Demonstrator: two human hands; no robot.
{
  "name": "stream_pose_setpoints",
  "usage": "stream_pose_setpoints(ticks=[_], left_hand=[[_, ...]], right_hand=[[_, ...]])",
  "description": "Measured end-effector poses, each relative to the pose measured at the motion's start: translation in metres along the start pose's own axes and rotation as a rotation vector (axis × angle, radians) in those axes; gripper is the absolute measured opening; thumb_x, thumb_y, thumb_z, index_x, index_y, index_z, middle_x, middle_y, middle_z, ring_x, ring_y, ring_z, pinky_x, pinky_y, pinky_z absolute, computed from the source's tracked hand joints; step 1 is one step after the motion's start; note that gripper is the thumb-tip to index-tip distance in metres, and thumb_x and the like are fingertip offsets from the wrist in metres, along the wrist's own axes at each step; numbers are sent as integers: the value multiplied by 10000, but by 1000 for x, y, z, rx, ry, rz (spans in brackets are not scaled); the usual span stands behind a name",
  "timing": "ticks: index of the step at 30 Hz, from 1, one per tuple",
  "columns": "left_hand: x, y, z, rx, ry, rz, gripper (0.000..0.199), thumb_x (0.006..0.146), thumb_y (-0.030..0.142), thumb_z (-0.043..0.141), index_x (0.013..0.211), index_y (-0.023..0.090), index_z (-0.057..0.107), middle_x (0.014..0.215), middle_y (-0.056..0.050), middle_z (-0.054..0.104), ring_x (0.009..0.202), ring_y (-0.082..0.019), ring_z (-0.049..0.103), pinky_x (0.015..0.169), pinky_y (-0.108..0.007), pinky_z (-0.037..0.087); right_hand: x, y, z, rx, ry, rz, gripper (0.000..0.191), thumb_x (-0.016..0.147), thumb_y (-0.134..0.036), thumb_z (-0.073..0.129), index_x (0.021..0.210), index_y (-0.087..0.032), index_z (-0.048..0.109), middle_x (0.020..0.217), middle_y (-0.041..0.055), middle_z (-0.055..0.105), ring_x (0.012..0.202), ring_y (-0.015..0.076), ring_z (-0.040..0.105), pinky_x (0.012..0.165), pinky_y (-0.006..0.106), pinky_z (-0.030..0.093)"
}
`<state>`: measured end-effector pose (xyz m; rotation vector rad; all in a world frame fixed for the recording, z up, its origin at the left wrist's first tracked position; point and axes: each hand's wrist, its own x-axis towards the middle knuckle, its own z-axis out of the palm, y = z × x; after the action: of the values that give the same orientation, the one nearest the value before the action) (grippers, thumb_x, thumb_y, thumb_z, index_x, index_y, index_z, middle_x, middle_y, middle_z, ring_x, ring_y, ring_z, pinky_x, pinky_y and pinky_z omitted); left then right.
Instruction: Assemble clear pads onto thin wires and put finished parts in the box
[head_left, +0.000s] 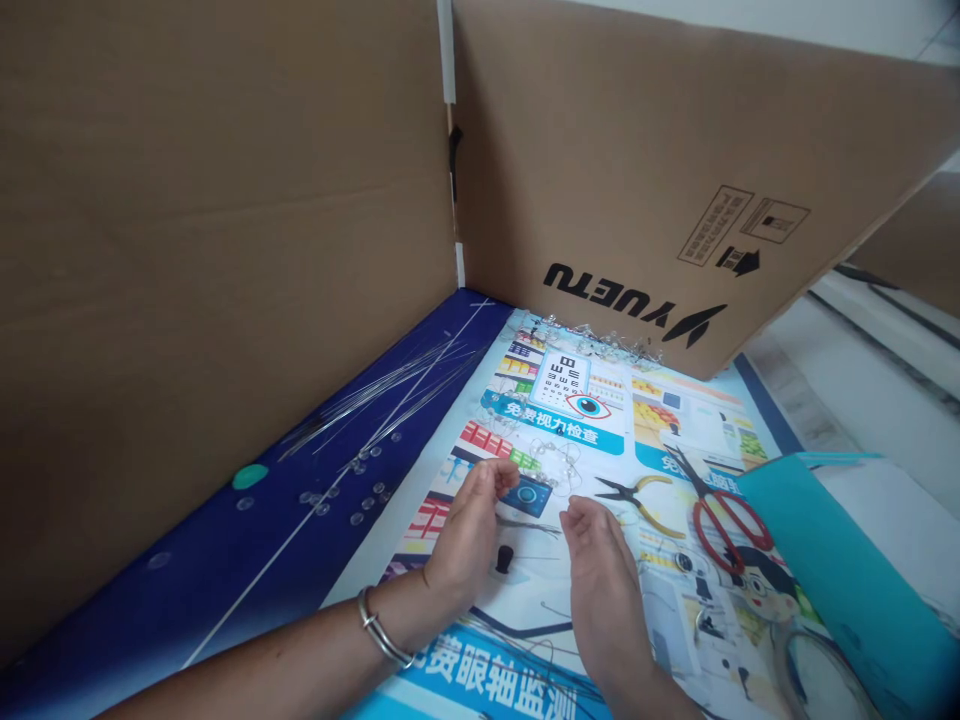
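Note:
My left hand (472, 530), with a silver bracelet (381, 630) on its wrist, is held over the printed poster sheet (600, 440) with its fingers curled; whether it holds anything is hidden. Facing it across a small gap is my right hand (604, 575), its fingers bent inward and their tips partly hidden. Thin dark wires (531, 525) show between the two hands. More wire (525, 650) lies below them. Pliers with yellow handles (645, 500) rest just right of my right hand, beside red-handled scissors (724, 520).
Cardboard walls (225, 200) stand at the left and back. Clear beads (364, 460), straight wires (390, 385) and a green disc (250, 477) lie on the blue surface. Beaded wire pieces (600, 340) line the back edge. A teal folder (847, 570) is at right, near coiled wire (817, 670).

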<state>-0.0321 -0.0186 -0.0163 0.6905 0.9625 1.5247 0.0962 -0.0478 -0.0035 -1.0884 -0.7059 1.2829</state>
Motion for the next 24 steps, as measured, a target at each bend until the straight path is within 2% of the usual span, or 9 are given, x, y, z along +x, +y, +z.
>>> stream_pose_setpoints(ticks=[8,24], left_hand=[[0,-2,-1,34,-9,20,378,912,447,331,953,174,588,944,-66,573,947,-200,501,913,-370,345],[-3,-4,1,22,-2,28,357,904,440,352,945,182,596,946,-65,580,947,-201,514,916,-368,353]], right_hand=[[-2,2,0,10,-27,-12,216,857,-385,503,941,-223,619,989,29,578,1048,203,474,1026,435,266],[-4,4,0,38,-26,-18,229,832,-401,530,941,-224,626,1000,34,579,1073,211,464,1036,441,252]])
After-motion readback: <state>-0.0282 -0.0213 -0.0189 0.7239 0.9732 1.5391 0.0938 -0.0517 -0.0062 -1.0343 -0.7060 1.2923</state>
